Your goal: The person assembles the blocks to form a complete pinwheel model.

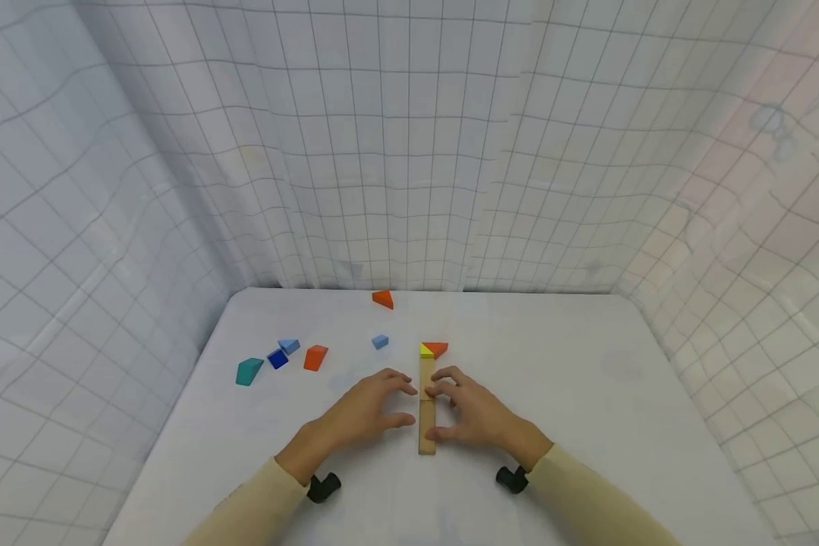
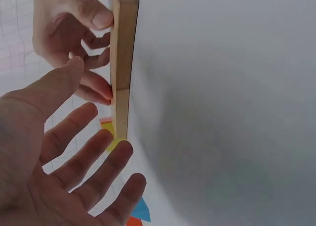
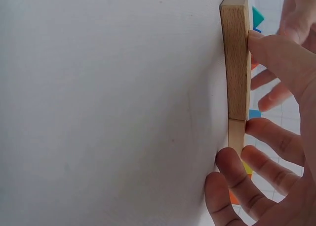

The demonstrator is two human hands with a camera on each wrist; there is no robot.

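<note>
White tabletop (image 1: 573, 364): I have two planks (image 1: 427, 415) aligned, yellow block (image 1: 426, 352) and red block (image 1: 439, 348) adjoining, six loose blocks (image 1: 249, 371) seemingly unused. Left grip (image 1: 367, 406) spread, empty; right grip (image 1: 474, 409) parted, touching planks.

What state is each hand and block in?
Near wooden block: lying flat
Far wooden block: end to end with near one
Right hand: bent fingers touching wooden blocks
Left hand: open, holding nothing
Yellow triangular block: at far wooden block's end
Orange triangular block: beside yellow one
Dark blue cube: loose
Light blue triangular block: loose
Teal block: loose
Left orange block: loose
Other light blue block: loose
Farthest orange block: loose
</note>
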